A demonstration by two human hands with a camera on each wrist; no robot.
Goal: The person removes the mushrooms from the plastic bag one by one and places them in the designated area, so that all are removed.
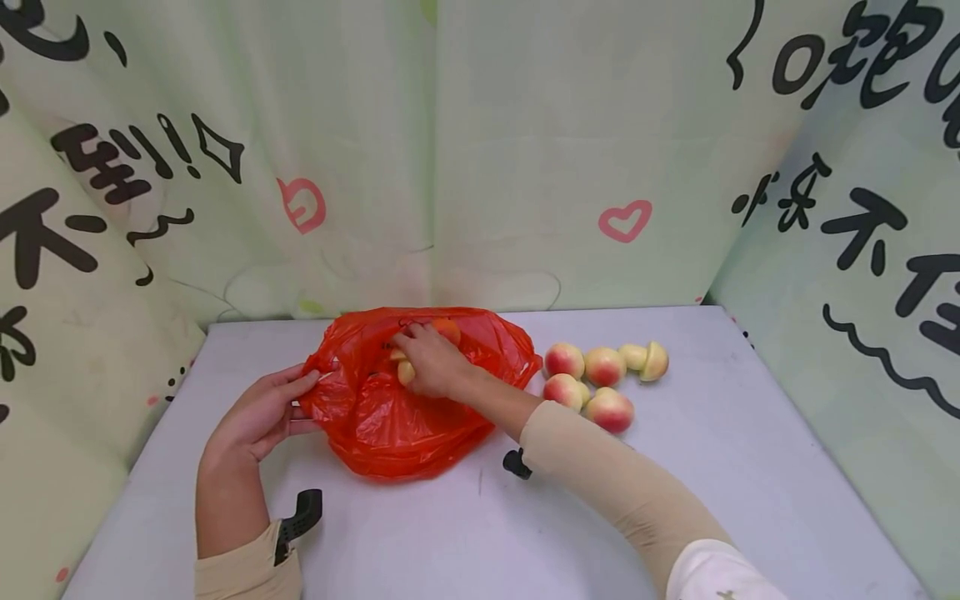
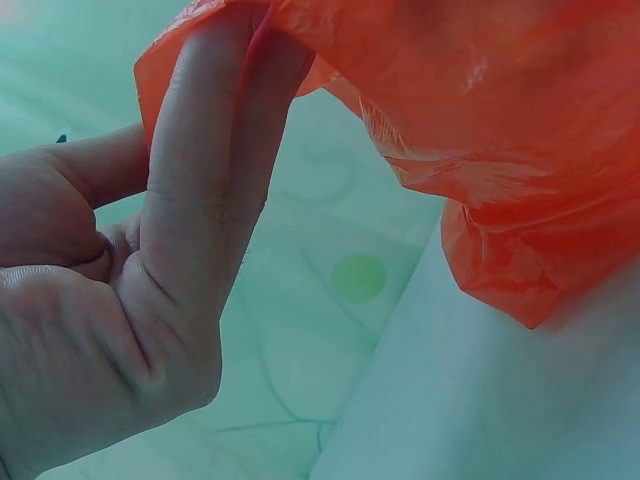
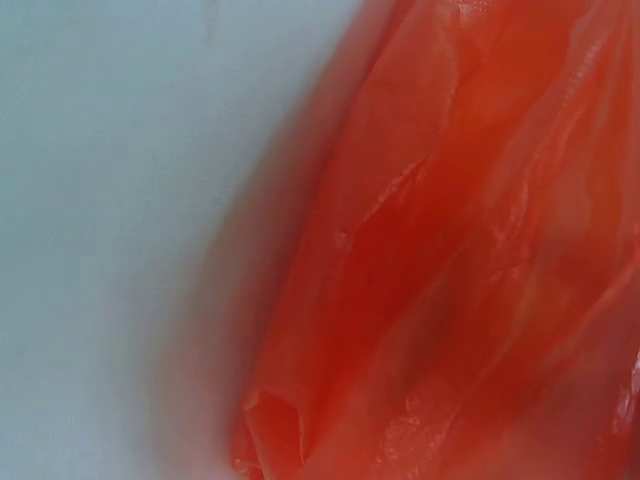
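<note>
A crumpled red plastic bag [image 1: 420,433] lies on the table with its mouth spread open. At the bag's left edge my left hand [image 1: 258,412] pinches the film between thumb and fingers; the left wrist view shows two long fingers [image 2: 200,170] reaching under the red plastic. My right hand [image 1: 431,362] is inside the mouth, its fingers curled at a pale yellow mushroom [image 1: 406,372], partly hidden by the hand. Just beyond that hand an orange round thing [image 1: 447,330] shows in the bag. In the right wrist view, red film [image 3: 430,280] fills the right side and the hand is out of sight.
Right of the bag lie a yellow mushroom [image 1: 654,362] on its side and several rounded red-and-cream pieces [image 1: 609,410], some with pale stems. The white table [image 1: 420,542] is enclosed by printed curtains [image 1: 517,167] at the back and sides.
</note>
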